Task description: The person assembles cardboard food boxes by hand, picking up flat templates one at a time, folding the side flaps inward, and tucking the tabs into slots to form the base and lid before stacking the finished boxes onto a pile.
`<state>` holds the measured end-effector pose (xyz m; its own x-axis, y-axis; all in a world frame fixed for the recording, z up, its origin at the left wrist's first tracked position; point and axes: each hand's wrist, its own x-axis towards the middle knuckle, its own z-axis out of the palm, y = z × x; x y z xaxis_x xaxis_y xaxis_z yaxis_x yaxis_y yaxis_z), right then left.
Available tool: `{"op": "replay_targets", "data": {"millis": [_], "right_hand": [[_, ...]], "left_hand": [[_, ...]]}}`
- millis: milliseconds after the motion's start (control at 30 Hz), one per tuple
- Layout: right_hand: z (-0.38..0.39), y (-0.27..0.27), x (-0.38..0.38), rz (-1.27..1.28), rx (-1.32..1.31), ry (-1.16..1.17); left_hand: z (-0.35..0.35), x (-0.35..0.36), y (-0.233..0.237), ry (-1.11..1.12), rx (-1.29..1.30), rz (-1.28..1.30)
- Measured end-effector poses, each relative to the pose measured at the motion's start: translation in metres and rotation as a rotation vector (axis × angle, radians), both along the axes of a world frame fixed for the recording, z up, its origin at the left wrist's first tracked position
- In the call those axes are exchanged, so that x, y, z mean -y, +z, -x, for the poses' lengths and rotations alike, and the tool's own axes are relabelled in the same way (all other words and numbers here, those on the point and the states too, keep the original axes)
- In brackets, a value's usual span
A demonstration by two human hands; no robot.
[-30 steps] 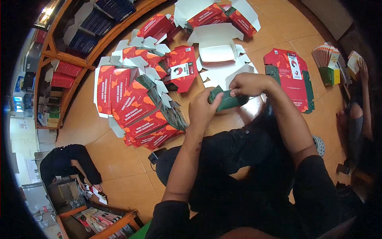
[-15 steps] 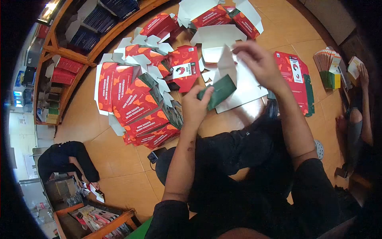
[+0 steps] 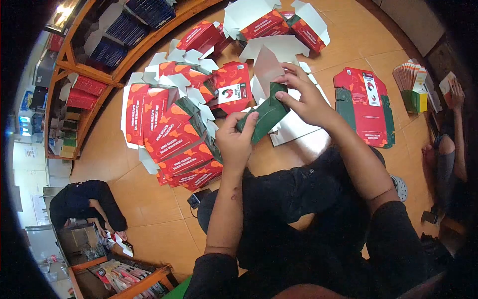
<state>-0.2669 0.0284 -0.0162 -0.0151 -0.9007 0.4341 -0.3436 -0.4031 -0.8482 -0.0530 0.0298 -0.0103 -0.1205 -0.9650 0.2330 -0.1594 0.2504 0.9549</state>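
Observation:
A partly folded carton (image 3: 268,115), green on its near side and white inside, is held in front of me between both hands. My left hand (image 3: 236,139) is closed on its lower left end, thumb on the green face. My right hand (image 3: 304,97) grips the upper right green flap, with fingers behind it and thumb in front. White flat cardboard (image 3: 303,130) lies on the floor beneath. To the left, red folded boxes (image 3: 174,132) overlap in a fanned pile. A flat red and green carton (image 3: 366,107) lies to the right.
More red boxes (image 3: 264,25) stand at the far side. A wooden shelf (image 3: 89,72) holds packages at the left. One person (image 3: 84,202) bends over at the lower left; another person's arm (image 3: 458,124) is at the right, near a green box of cards (image 3: 413,99).
My right hand has come down from above the carton and taken hold of its green flap. The carton's green side is now bent up at the right. The view has shifted slightly.

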Motion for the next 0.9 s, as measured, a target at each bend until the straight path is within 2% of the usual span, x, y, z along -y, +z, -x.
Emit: {"op": "replay_targets", "data": {"millis": [133, 200, 267, 333, 400, 533, 600, 667, 733, 767, 800, 833, 867, 900], "right_hand": [[-0.014, 0.001, -0.006, 0.026, 0.073, -0.123], [-0.02, 0.008, -0.013, 0.057, -0.181, -0.142], [-0.023, 0.008, -0.015, 0.021, -0.123, -0.084], [-0.023, 0.007, -0.016, 0.043, -0.207, 0.047], [-0.027, 0.008, -0.017, 0.021, -0.168, 0.025], [-0.033, 0.007, -0.019, -0.049, -0.01, -0.07], [-0.031, 0.004, -0.016, -0.07, 0.068, -0.12], [-0.021, 0.001, -0.01, -0.189, 0.304, -0.142], [-0.017, 0.0, -0.005, -0.101, 0.346, -0.217], [-0.013, 0.001, -0.006, -0.148, 0.434, -0.218], [-0.011, 0.005, -0.006, -0.193, 0.522, -0.219], [-0.01, 0.008, -0.005, -0.186, 0.681, -0.193], [-0.005, 0.002, -0.003, -0.181, 0.682, -0.189], [0.001, -0.002, -0.001, -0.193, 0.645, -0.123]], "left_hand": [[0.004, -0.005, 0.002, 0.006, 0.109, -0.007], [0.005, -0.006, 0.0, 0.03, 0.167, 0.076], [0.004, -0.006, 0.0, 0.048, 0.211, 0.107], [0.004, -0.007, 0.001, 0.063, 0.256, 0.14], [0.005, -0.009, 0.004, 0.071, 0.303, 0.295], [0.011, -0.013, 0.009, 0.089, 0.354, 0.41], [0.016, -0.019, 0.018, -0.058, 0.264, 0.326], [0.012, -0.018, 0.015, -0.081, 0.254, 0.268], [0.003, 0.0, 0.001, 0.223, 0.012, 0.094], [-0.002, 0.007, 0.005, 0.308, -0.026, 0.179], [-0.012, 0.013, 0.008, 0.322, -0.144, -0.036], [-0.022, 0.019, 0.011, 0.303, -0.108, -0.097], [-0.029, 0.025, 0.013, 0.285, -0.072, -0.157], [-0.032, 0.03, 0.015, 0.217, -0.173, -0.211]]}}
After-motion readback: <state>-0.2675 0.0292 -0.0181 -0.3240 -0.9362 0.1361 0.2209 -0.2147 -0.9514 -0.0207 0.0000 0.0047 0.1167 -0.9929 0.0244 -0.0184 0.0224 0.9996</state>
